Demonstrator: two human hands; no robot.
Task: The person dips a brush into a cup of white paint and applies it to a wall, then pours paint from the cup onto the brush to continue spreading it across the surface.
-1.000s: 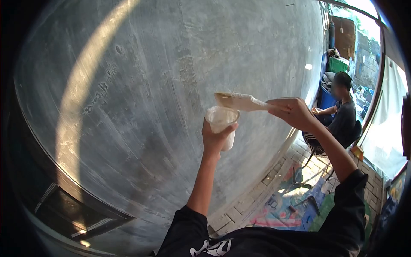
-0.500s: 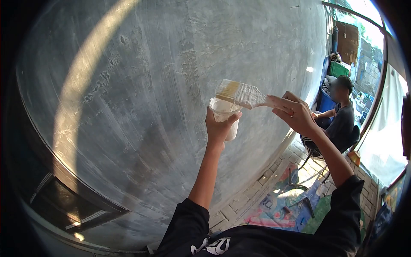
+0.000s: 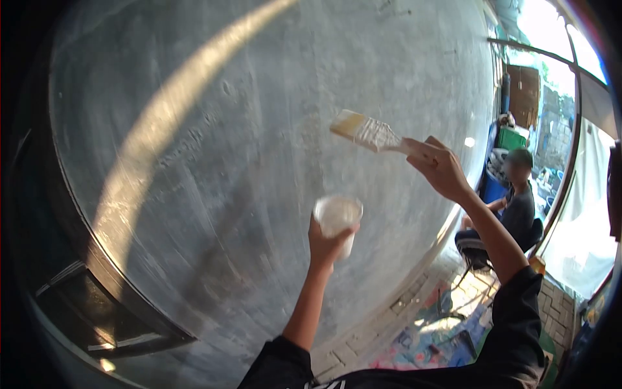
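Nearest were the person's black sleeves, both arms raised toward the wall. The left hand (image 3: pixel 329 243) was wrapped around a small white plastic cup (image 3: pixel 337 219) from below and behind, fingers closed on its lower half, the rim upright and a pale whitish content showing inside. The cup sat lower than the brush and well apart from it.

Above and to the right, the right hand (image 3: pixel 439 170) gripped the handle of a flat paintbrush (image 3: pixel 367 131), the fingers curled tight around it. The brush pointed left and slightly up, its light bristle end close against the grey wall (image 3: pixel 214 149); I could not tell whether the bristles actually touched the surface. The ferrule and handle were smeared white.

The wall itself was rough grey plaster with faint pale brush streaks and a broad band of sunlight curving across it. At its lower left a dark framed opening (image 3: pixel 97 311) showed.

Further off to the right, another person (image 3: pixel 512 207) in dark clothes sat on a chair on brick paving, near a blue barrel (image 3: pixel 494 188) and a green crate (image 3: pixel 512 138).
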